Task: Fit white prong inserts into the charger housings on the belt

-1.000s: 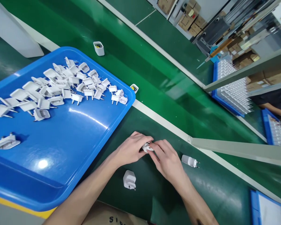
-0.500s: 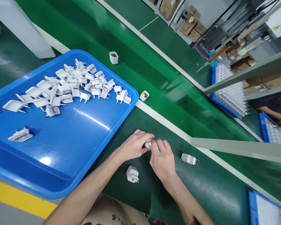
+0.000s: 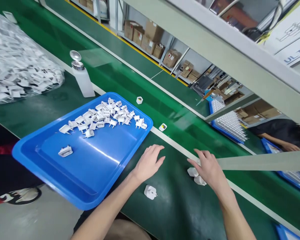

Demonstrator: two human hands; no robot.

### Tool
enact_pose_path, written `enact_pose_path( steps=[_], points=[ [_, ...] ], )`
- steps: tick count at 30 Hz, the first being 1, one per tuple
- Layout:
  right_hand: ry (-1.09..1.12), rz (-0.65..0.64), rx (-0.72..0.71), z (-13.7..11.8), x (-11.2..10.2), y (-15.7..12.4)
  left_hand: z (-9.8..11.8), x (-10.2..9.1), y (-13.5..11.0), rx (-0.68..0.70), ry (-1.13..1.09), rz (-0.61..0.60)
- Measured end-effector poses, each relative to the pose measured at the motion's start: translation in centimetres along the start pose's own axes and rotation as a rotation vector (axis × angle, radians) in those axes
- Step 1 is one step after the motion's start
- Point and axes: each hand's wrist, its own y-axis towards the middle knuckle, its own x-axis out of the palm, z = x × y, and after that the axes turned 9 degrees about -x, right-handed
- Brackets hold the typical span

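Observation:
My left hand point(image 3: 150, 162) hovers over the green work surface beside the tray, thumb and fingers apart, holding nothing. My right hand point(image 3: 210, 169) is further right with thumb and forefinger spread. Beside and partly behind its fingers lie two white plug adapters, one point(image 3: 192, 172) by the thumb and another point(image 3: 200, 180) below it. Whether the fingers touch them I cannot tell. Another white plug adapter point(image 3: 150, 192), pins showing, lies in front of my left hand. A blue tray point(image 3: 90, 176) on the left carries many white plug pieces point(image 3: 103, 114) and a separate one point(image 3: 65, 151).
Two open white housings point(image 3: 139, 100) point(image 3: 162, 127) stand on the green belt behind the pale rail. A white pump bottle point(image 3: 83, 80) and a large clear bag of white parts point(image 3: 22, 63) are at the left. A slanting metal beam point(image 3: 260, 162) crosses at right, with a co-worker's arm point(image 3: 280, 141) beyond.
My hands were together around a small white plug; now they are apart, the right one moved right to the adapters there. The view has shifted, showing the bottle and bag.

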Motion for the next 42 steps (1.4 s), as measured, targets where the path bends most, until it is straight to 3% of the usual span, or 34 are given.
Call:
enact_pose_path(
  steps=[2,5,8,11,13,15,19,21,23,26,29,31,33,38,42],
  points=[
    [0.102,0.013,0.033,-1.1,0.6,4.4,1.0,-2.9,-0.9,0.013,0.072,0.056],
    [0.184,-0.058,0.090,-3.5,2.4,12.2,0.8,-9.4,-3.1,-0.017,0.358,0.127],
    [0.226,-0.109,0.057,-4.9,3.8,16.9,-1.7,-16.5,-5.9,-0.291,0.734,0.154],
    [0.265,-0.130,0.019,-5.0,4.5,16.3,-5.0,-21.8,-8.6,-0.587,0.978,0.113],
    [0.282,-0.137,0.007,-5.2,4.7,13.1,-6.6,-23.5,-9.7,-0.669,1.005,0.072],
    [0.267,-0.128,0.004,-6.2,4.9,8.4,-7.4,-23.9,-10.2,-0.673,0.965,0.047],
    [0.110,-0.128,0.093,-9.7,4.6,0.1,-6.0,-21.2,-9.6,-0.575,0.834,0.092],
    [0.158,-0.143,0.180,-10.4,3.7,-2.4,-4.0,-18.0,-8.9,-0.485,0.656,0.160],
    [0.337,-0.040,0.257,-10.2,2.0,-4.1,-1.3,-13.7,-8.1,-0.409,0.345,0.163],
    [0.776,0.143,0.263,-9.7,-0.9,-5.9,2.9,-6.4,-6.6,-0.371,-0.120,-0.041],
    [1.169,0.117,0.170,-9.9,-1.9,-6.6,5.4,-1.3,-4.5,-0.287,-0.320,-0.320],
    [1.282,0.143,0.198,-10.0,-1.2,-6.5,5.8,0.0,-3.3,-0.191,-0.361,-0.485],
    [1.355,0.238,0.306,-9.6,0.1,-6.3,5.3,0.2,-2.3,-0.148,-0.343,-0.581],
    [1.617,0.411,0.541,-7.9,3.1,-6.0,3.3,0.5,-0.1,-0.166,0.088,-0.491],
    [1.651,0.373,0.509,-7.0,4.2,-5.5,2.1,2.5,1.6,-0.079,0.271,-0.573]
  ],
)
